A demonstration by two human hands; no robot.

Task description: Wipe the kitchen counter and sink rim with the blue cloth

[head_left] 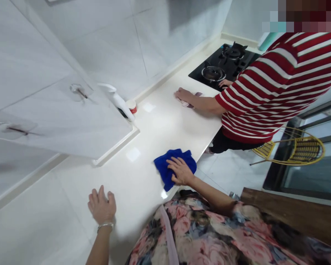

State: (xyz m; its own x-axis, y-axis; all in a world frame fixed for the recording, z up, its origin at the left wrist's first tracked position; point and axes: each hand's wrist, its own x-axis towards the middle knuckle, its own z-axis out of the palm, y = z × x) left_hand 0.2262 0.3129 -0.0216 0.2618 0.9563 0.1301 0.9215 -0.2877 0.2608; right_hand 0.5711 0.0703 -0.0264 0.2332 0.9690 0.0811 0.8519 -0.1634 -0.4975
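One soft, light blue cloth (172, 167) lies bunched near the white surface's (143, 184) front edge under the right hand's (181, 171) spread fingers, likely easiest pinched at a fold, while the left hand (101, 206) rests open, empty.

- Glossy white stone surface (143, 173), running along the tiled wall.
- Crumpled blue cloth (169, 167) near the front edge.
- White spray bottle (118, 101) beside small red-banded jar (131, 106) at the wall.
- Black glass two-burner hob (223, 66) set in at the far end.

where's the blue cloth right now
The blue cloth lies on the white countertop near its front edge, right of centre in the head view, pressed flat under the right hand.
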